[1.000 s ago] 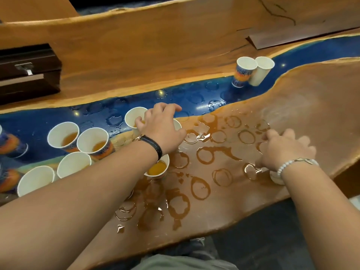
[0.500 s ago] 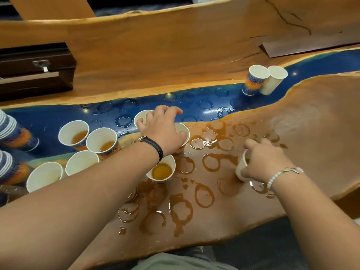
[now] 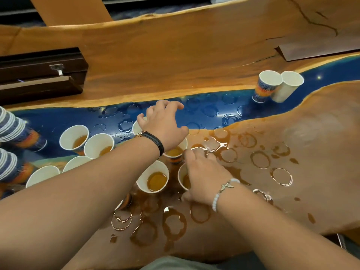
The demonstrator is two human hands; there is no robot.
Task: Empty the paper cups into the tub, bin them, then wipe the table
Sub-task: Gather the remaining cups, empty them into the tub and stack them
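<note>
Where the wood meets the blue resin strip: the table (image 3: pixel 292 133) is marked all over with amber rings and small puddles (image 3: pixel 261 159), thickest near the front edge.
Left cluster: four paper cups stand close together on the blue strip, two of them, (image 3: pixel 75 138) and (image 3: pixel 99 146), holding amber liquid.
Stacks: two nested cup stacks (image 3: pixel 11 126) lie on their sides at the far left, cut off by the frame.
Far pair: a printed cup (image 3: pixel 267 84) and a plain white cup (image 3: pixel 288 85) stand touching each other, well apart from the hands.
Dark box: a brown case with a metal clasp (image 3: pixel 41 74) sits on the far plank, at left.
Middle cups: a part-filled cup (image 3: pixel 153 177) stands between the two forearms; another (image 3: pixel 175 152) is mostly hidden under the left wrist.
Left hand (image 3: pixel 165 125): palm down, fingers spread and curled above a cup rim (image 3: pixel 136 126) (most of that cup is covered), so a grip cannot be told.
Right hand (image 3: pixel 204 176): fingers wrap the side of a part-filled cup (image 3: pixel 184 178) just beside the middle one; it appears to grasp it, thumb low at the base.
Wrists: a black band on the left, a white beaded bracelet on the right.
</note>
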